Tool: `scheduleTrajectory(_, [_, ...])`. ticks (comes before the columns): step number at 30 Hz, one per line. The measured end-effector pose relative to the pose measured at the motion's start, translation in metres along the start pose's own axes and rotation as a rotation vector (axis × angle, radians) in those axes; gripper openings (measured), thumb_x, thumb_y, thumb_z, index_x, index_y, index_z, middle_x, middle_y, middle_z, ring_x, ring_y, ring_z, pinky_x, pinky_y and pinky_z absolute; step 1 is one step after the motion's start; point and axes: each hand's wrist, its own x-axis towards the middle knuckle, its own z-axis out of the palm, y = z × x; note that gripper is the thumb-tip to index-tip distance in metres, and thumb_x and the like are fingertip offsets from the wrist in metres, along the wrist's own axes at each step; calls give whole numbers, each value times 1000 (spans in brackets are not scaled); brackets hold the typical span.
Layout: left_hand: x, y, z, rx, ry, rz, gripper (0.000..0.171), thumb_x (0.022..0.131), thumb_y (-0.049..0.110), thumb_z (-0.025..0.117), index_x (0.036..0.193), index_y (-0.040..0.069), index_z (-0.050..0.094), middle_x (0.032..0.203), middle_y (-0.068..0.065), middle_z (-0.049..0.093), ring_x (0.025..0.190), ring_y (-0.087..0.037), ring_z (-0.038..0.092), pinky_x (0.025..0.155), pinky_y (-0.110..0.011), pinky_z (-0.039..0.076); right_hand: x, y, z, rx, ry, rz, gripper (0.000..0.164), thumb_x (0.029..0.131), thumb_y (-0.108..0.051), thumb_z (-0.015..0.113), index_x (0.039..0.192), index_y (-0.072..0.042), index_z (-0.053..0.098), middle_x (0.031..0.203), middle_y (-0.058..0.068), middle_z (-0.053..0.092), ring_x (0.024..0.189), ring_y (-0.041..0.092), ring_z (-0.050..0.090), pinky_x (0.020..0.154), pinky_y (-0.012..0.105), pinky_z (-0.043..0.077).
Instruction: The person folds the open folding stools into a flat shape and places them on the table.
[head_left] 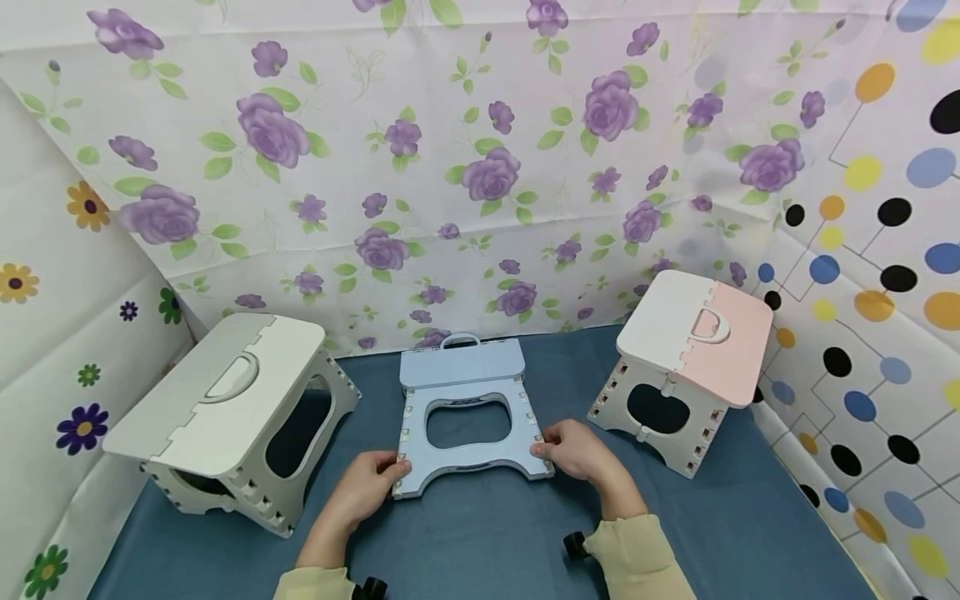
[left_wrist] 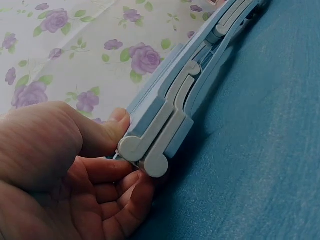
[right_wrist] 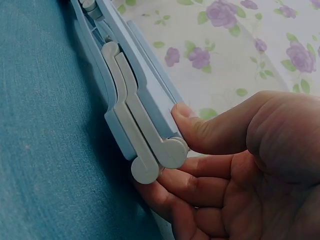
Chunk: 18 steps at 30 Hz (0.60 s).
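A light blue folding stool (head_left: 465, 442), folded nearly flat, lies in the middle of the table with its small handle at the far end. My left hand (head_left: 366, 487) pinches its near left corner, thumb on top and fingers beneath. At the near right corner, my right hand (head_left: 577, 454) grips it the same way. In the left wrist view, the thumb presses the blue edge (left_wrist: 150, 112) beside the white hinge arms. The right wrist view shows matching hinge arms (right_wrist: 142, 135) by the other thumb. Part of the fingers is hidden under the stool.
An unfolded white stool (head_left: 225, 392) stands at the left. At the right stands an unfolded white and pink stool (head_left: 727, 342). Beneath everything is a dark blue cloth (head_left: 480, 550). Flower-patterned sheets (head_left: 450, 125) hang behind, and a dotted one (head_left: 862, 350) is at the right.
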Motion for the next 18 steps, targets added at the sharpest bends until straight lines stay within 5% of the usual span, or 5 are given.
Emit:
scheduleTrajectory(9, [1, 1, 1, -73, 15, -33, 36, 106, 22, 69, 127, -7, 73, 98, -6, 71, 77, -20, 60, 68, -37, 52, 0, 2, 0, 1, -7, 8, 32, 105, -25, 72, 122, 2, 77, 110, 8, 74, 91, 22, 63, 83, 47, 54])
scheduleTrajectory(18, [0, 3, -2, -112, 44, 5, 68, 96, 19, 84, 150, -10, 55, 102, -10, 65, 80, -21, 56, 65, -31, 47, 0, 4, -1, 23, -23, -14, 25, 104, -30, 74, 102, -5, 80, 81, 2, 65, 73, 20, 58, 67, 38, 48])
